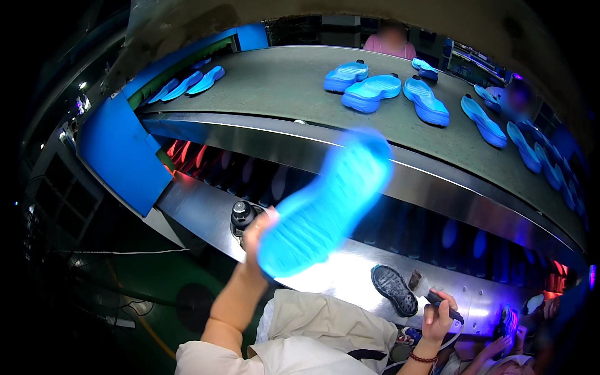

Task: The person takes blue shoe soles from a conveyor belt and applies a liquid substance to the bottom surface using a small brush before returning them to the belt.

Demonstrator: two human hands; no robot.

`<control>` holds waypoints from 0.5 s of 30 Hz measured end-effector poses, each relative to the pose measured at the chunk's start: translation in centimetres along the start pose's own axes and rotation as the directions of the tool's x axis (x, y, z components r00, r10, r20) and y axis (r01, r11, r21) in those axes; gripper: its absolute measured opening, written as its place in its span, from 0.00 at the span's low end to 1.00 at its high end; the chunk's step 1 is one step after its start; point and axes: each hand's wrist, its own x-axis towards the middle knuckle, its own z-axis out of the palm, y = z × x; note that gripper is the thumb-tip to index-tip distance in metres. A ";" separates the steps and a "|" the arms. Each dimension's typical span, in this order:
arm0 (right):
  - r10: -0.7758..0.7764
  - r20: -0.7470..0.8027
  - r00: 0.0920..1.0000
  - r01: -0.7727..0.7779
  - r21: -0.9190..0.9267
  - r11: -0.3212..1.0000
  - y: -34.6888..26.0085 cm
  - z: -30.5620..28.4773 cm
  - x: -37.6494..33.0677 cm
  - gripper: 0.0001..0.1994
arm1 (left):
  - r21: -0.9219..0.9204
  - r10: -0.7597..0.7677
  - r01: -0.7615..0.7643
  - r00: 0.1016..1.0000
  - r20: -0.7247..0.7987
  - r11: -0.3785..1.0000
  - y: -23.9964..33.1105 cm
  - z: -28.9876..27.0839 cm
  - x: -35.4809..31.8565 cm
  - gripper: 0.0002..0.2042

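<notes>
Raised in front of me is a blue shoe sole (pixel 325 206), glowing under the light and smeared by motion at its far end. My left hand (pixel 255 236) is closed around its near end. In my right hand (pixel 439 315) I grip a brush (pixel 420 286) by its dark handle, bristles pointing left. Those bristles are beside a dark shoe sole (pixel 394 290) that lies on the metal ledge (pixel 340 275). Just beyond my left hand, a black bottle-like container (pixel 242 215) stands on the ledge.
Above the ledge runs a conveyor belt (pixel 269 81) with several blue soles (pixel 426 100) on it, edged by a metal rail (pixel 250 134). Under it, more soles show in reddish light. A blue panel (pixel 122 150) stands left. At lower right, another person's hands (pixel 500 347) hold a sole.
</notes>
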 end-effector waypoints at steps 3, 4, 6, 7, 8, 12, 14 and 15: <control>0.070 -0.036 0.997 -0.071 -0.015 0.997 0.5 -0.5 -0.1 0.14 | -0.061 0.216 -0.207 0.935 0.283 0.976 7.8 -0.1 5.8 0.31; 0.083 -0.060 0.995 -0.083 0.006 0.997 0.8 -0.4 -0.1 0.14 | -0.266 0.287 -0.212 0.914 0.287 0.940 10.7 -2.0 8.2 0.31; 0.106 -0.115 0.988 -0.101 0.042 0.994 1.2 -0.4 -0.1 0.14 | -0.603 0.469 -0.425 0.878 -0.094 0.675 14.8 -4.3 13.1 0.32; 0.127 -0.175 0.976 -0.118 0.063 0.991 1.5 -0.8 -0.1 0.13 | -0.553 0.406 -0.590 0.807 -0.429 0.587 15.7 -4.7 16.1 0.32; 0.146 -0.186 0.972 -0.137 0.063 0.989 1.6 -0.9 -0.4 0.13 | -0.477 0.427 -0.535 0.844 -0.323 0.697 15.3 -4.8 18.4 0.30; 0.170 -0.216 0.962 -0.168 0.029 0.985 2.0 -1.9 -0.5 0.12 | 0.466 0.509 -0.428 0.858 -0.059 0.775 8.9 4.0 22.5 0.21; 0.187 -0.249 0.950 -0.183 0.042 0.982 1.9 -1.5 -0.5 0.11 | 0.897 0.693 -0.439 0.632 0.348 -0.050 8.7 3.2 26.4 0.23; 0.176 -0.247 0.953 -0.169 0.048 0.984 1.8 -1.4 -0.5 0.11 | 0.806 0.663 -0.345 0.458 0.592 -0.481 8.6 3.3 27.4 0.23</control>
